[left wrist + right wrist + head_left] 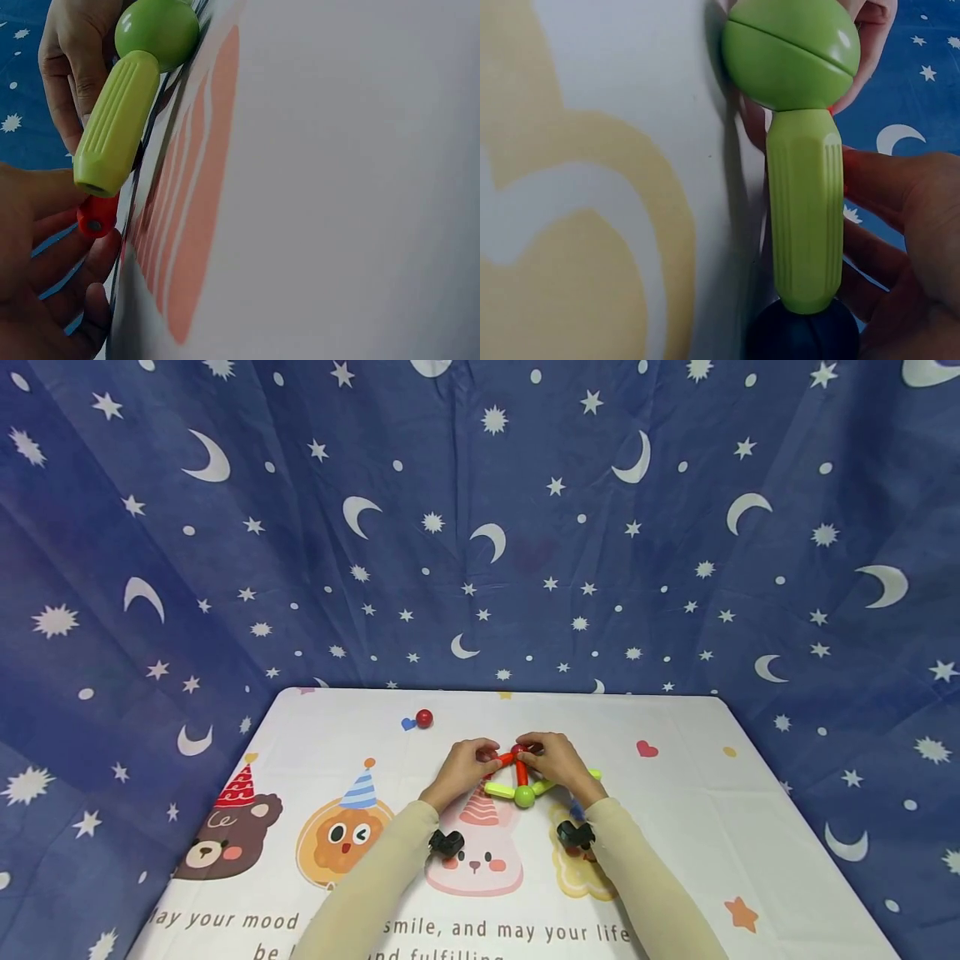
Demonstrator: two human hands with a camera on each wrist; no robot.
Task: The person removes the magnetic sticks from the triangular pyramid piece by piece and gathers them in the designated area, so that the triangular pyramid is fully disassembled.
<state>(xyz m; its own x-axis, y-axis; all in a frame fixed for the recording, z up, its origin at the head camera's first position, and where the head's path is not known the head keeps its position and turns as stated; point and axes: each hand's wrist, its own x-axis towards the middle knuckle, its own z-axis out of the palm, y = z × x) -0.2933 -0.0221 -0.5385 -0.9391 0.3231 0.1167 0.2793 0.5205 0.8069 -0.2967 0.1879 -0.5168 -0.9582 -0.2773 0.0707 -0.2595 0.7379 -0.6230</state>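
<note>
We see both hands meeting over a small frame of magnetic sticks and balls near the middle of the table (750,793). The left hand (467,767) has its fingers curled in at the frame's top, where a red ball (517,749) sits; its fingertips seem to pinch an orange-red stick (506,760) there, though the fingers hide the actual contact. The right hand (553,762) curls over the same top joint from the other side, and we cannot make out exactly which piece it pinches. A second orange-red stick (522,772) drops from the top ball to a green ball (524,795), which rests on the table between two yellow-green sticks (498,791).

From the left wrist, only the end of an orange-red stick (96,217) shows behind a yellow-green stick (116,127), with the green ball (157,31) partly cut off at the top edge. From the right wrist, a dark blue ball (802,336) at the foot of a yellow-green stick (804,217) is cut off by the bottom edge; in the head view it is mostly hidden behind the right wrist.

A loose red ball (424,718) lies apart toward the table's far edge. The printed words along the near edge are cut off by the sleeves and the frame.
</note>
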